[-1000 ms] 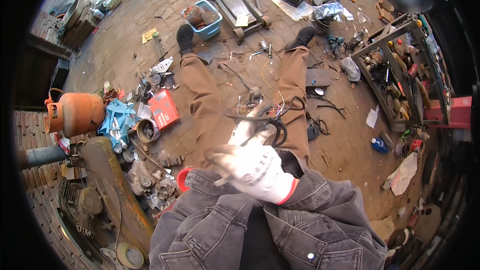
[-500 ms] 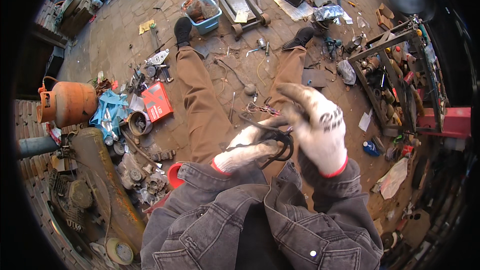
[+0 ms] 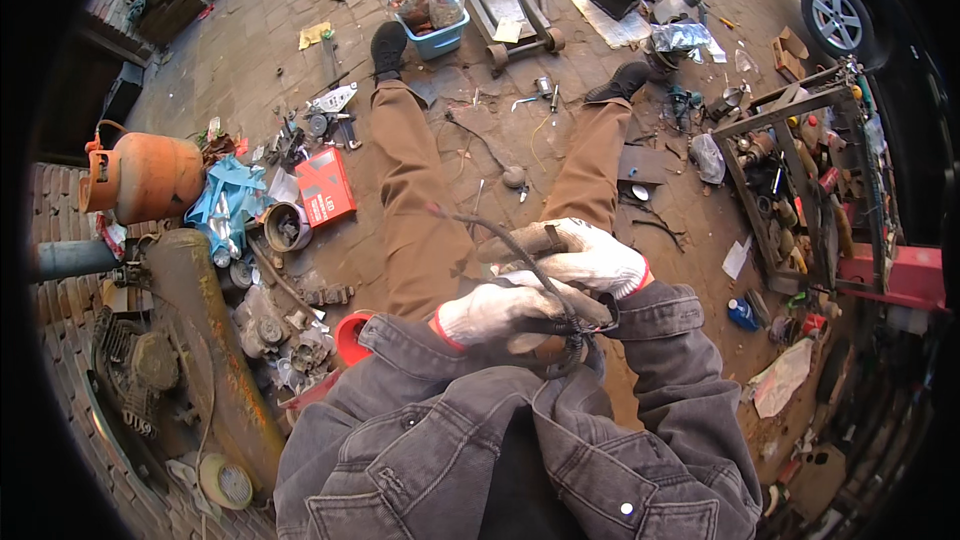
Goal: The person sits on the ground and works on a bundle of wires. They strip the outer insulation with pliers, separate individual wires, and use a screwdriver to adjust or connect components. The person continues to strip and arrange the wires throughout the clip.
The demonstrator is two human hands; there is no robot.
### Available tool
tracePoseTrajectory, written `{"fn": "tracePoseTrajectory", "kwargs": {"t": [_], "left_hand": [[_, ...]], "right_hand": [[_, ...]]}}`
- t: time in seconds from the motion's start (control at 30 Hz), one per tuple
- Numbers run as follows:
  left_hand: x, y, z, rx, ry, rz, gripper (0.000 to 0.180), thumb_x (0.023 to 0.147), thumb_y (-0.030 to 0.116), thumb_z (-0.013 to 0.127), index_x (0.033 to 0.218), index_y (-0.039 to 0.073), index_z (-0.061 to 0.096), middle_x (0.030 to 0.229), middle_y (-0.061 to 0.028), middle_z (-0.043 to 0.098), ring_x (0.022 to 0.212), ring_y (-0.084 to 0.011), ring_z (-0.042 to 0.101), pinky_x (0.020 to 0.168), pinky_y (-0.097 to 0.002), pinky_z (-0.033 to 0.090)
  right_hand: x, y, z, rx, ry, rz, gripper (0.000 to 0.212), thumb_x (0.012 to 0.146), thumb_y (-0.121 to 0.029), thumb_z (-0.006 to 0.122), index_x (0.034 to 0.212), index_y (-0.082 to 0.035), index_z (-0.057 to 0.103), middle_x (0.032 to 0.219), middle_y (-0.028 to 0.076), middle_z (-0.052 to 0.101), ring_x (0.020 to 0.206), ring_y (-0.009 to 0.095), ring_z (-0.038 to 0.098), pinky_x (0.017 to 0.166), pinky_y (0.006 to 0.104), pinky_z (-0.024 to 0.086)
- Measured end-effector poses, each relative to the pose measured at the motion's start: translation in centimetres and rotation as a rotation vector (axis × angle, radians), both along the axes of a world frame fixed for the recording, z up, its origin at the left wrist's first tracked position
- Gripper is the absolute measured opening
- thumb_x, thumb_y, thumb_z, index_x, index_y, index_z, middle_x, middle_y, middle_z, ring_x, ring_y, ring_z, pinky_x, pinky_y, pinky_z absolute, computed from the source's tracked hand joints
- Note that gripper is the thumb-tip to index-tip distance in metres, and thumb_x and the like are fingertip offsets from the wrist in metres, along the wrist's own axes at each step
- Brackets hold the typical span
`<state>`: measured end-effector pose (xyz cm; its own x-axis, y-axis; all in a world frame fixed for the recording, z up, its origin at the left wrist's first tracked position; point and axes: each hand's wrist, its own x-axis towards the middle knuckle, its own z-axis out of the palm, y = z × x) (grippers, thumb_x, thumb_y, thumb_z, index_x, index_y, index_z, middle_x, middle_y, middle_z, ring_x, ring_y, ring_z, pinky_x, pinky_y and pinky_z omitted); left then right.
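Observation:
A dark cable (image 3: 497,232) arcs over my gloved hands, its reddish-brown end pointing away to the left. More of its dark strands loop below my fingers, close to my jacket. My left hand (image 3: 500,308), in a white work glove with a red cuff, is closed around the bunched cable. Right against it, my right hand (image 3: 598,256) wears a matching glove and has its fingers curled in at the cable. Overlapping fingers hide the exact grip points. Both hands are held over my lap, between my brown-trousered legs (image 3: 415,190).
To the left lie an orange gas cylinder (image 3: 155,178), a red box (image 3: 326,187) and loose metal parts. A blue basin (image 3: 441,38) and a floor jack (image 3: 492,0) stand ahead. At right are a metal-framed rack of tools (image 3: 780,125) and a dark car's wheel (image 3: 837,18).
My right hand has come down from its raised, blurred position to meet my left. The cable's end now reaches away to the left above both hands. The whole view has shifted slightly.

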<state>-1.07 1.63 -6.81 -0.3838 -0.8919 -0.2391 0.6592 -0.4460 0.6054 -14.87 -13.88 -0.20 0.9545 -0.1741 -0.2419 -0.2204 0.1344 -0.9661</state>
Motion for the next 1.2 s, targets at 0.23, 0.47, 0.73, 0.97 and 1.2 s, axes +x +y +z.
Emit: {"fn": "tracePoseTrajectory", "kwargs": {"t": [0.23, 0.47, 0.73, 0.97, 1.2], "left_hand": [[1.1, 0.4, -0.5, -0.231, -0.169, -0.126, 0.024, 0.092, 0.006, 0.064, 0.112, -0.005, 0.071, 0.108, -0.0138, 0.073, 0.096, -0.0183, 0.068, 0.09, -0.033, 0.054], [1.1, 0.4, -0.4, -0.266, -0.159, -0.127, 0.027, 0.092, 0.007, 0.063, 0.117, -0.001, 0.071, 0.113, -0.012, 0.072, 0.105, -0.019, 0.066, 0.094, -0.0336, 0.052], [3.8, -0.4, 5.4, 0.024, 0.104, -0.099, 0.045, 0.082, 0.007, 0.07, 0.124, -0.006, 0.061, 0.075, -0.0009, 0.058, 0.055, -0.0078, 0.048, 0.05, -0.0247, 0.037], [3.7, -0.9, 6.3, 0.053, -0.139, -0.11, 0.063, 0.085, 0.011, 0.067, 0.143, -0.008, 0.05, 0.116, -0.0066, 0.066, 0.083, -0.0047, 0.052, 0.073, -0.0203, 0.045], [5.9, 0.9, 6.3, -0.068, 0.067, 0.302, 0.084, 0.085, 0.022, 0.077, 0.151, -0.008, 0.036, 0.104, -0.0103, 0.067, 0.07, -0.0086, 0.058, 0.063, -0.0221, 0.047]], "right_hand": [[2.7, -0.9, -0.1, -0.072, 0.051, 0.242, 0.05, 0.096, -0.029, 0.068, 0.134, 0.001, 0.058, 0.126, 0.017, 0.066, 0.111, 0.027, 0.067, 0.093, 0.0378, 0.054], [2.7, -1.3, -0.3, -0.381, 0.039, 0.213, 0.041, 0.093, -0.027, 0.067, 0.122, 0.002, 0.064, 0.108, 0.016, 0.071, 0.099, 0.028, 0.068, 0.088, 0.0379, 0.052], [-2.6, -4.0, 2.5, -0.159, 0.13, -0.553, 0.02, 0.097, -0.021, 0.063, 0.103, -0.004, 0.07, 0.086, -0.001, 0.068, 0.069, 0.004, 0.054, 0.062, 0.0206, 0.043], [-5.3, -3.4, 2.2, 0.044, -0.036, -0.878, 0.018, 0.097, -0.018, 0.066, 0.108, -0.003, 0.067, 0.087, -0.004, 0.062, 0.068, 0.001, 0.049, 0.057, 0.017, 0.04], [-9.9, -6.9, 4.8, 0.095, -0.136, -1.518, 0.028, 0.1, -0.035, 0.066, 0.118, -0.014, 0.066, 0.059, -0.01, 0.035, 0.041, 0.004, 0.026, 0.038, 0.0231, 0.021]]}}
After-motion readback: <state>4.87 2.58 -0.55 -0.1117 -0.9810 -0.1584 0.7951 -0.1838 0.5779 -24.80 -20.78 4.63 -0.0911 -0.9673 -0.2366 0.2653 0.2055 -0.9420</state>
